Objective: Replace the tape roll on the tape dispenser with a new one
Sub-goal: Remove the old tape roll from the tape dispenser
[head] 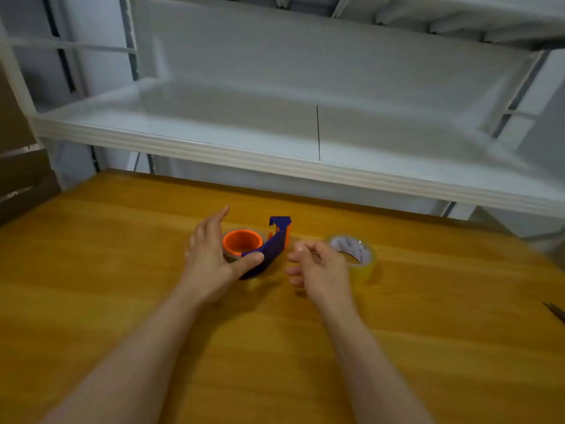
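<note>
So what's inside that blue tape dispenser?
An orange hub sits in the dispenser, with a thin brownish roll around it. The left hand covers the roll's near side.

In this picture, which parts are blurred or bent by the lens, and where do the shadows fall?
Head view: the right hand is smeared by motion blur, and the tape roll behind it is soft; head view: the white shelf edge bows slightly from wide-angle distortion; head view: soft shadows lie on the table under the left hand.

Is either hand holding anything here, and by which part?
Nothing is gripped. The left hand rests its thumb on the dispenser at its blue handle, fingers straight; the right hand is empty.
</note>
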Demonstrator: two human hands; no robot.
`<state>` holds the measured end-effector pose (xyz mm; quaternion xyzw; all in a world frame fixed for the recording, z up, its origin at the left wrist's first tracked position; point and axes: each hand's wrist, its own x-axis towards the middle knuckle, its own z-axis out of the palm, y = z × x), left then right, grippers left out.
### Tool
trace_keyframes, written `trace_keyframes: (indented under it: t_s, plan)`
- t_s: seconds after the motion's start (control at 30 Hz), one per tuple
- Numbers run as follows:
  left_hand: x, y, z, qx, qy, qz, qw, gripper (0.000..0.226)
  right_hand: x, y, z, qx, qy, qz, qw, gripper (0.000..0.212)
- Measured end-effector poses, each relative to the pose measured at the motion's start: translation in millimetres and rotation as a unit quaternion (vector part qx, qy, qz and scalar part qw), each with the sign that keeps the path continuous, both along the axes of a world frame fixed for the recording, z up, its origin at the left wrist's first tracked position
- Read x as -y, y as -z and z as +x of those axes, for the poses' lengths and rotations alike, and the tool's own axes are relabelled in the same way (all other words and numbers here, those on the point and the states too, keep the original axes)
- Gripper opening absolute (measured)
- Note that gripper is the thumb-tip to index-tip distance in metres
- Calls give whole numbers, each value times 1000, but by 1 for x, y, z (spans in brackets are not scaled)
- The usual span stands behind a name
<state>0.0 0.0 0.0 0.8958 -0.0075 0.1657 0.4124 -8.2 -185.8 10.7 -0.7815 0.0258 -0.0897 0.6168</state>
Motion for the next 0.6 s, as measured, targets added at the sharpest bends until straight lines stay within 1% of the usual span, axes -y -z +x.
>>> trace_keyframes:
  t_s: [0.1, 0.2, 0.3, 0.4, 0.5, 0.6]
  plan:
    - [3, 1, 10, -9, 0, 2, 1000, 117, -1, 5, 4, -13, 4, -32, 999, 14]
    - [6, 6, 15, -31, 0, 26, 999, 128, 0, 12, 4, -25, 2, -26, 999, 15]
    - [7, 8, 19, -44, -12, 45, 998, 133, 3, 16, 5, -39, 3, -26, 999, 13]
    - [13, 10, 22, -44, -16, 56, 997, 131, 2, 18, 6, -63, -8, -34, 997, 22]
    - [18, 10, 21, -25, -15, 36, 999, 124, 0, 16, 7, -83, -50, -14, 995, 35]
    - [22, 8, 16, 35, -8, 27, 999, 119, -2, 12, 4, -95, -97, 34, 990, 42]
